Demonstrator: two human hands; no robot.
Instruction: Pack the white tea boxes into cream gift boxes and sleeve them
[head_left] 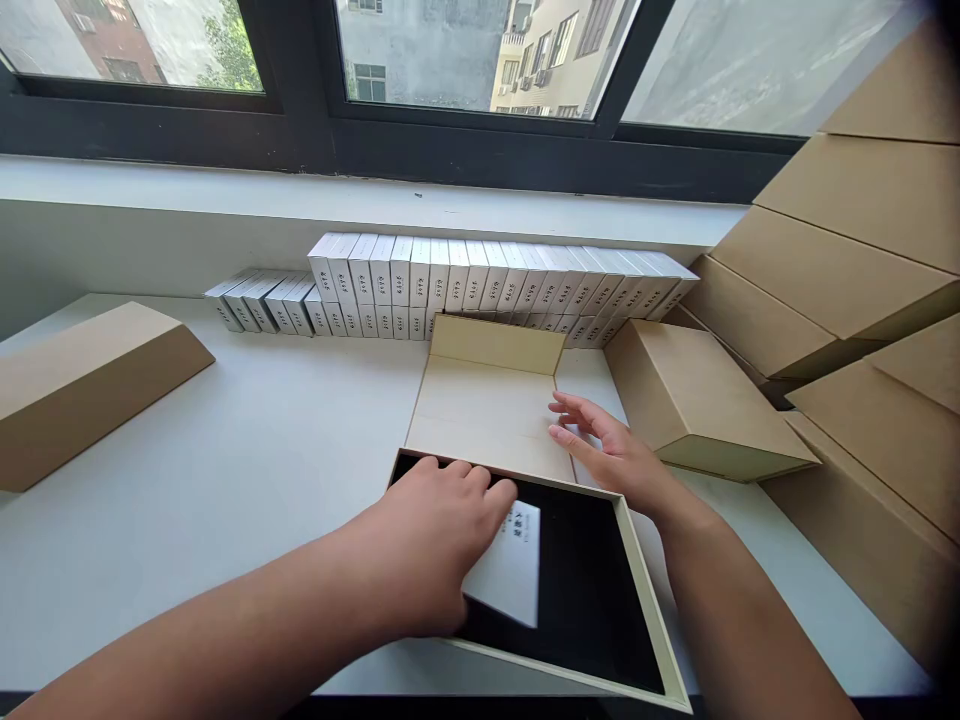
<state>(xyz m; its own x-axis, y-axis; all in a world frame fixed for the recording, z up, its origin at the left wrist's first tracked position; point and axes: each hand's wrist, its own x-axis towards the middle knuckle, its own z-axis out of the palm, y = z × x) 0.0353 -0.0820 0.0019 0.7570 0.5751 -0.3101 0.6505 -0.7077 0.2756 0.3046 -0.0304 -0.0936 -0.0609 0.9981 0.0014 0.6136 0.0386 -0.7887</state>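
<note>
A flat cream box [651, 610] lies open near the front edge of the table, its lid [491, 405] folded back away from me. Black lining [592, 570] covers its inside. My left hand [442, 540] reaches over the left part of this box, fingers curled down at its far wall. Under that hand, between index finger and thumb side, shows a small white box [514, 575] with dark printed characters; its left part is hidden. Beside the lid's right edge, my right hand [600, 440] is held with fingers apart and nothing in it.
Small white boxes [495, 280] stand in a long row below the window sill, partly two high. Brown boxes [847, 240] are stacked at the right, with one brown box [712, 400] close to my right hand. Another brown box [97, 380] lies at the left.
</note>
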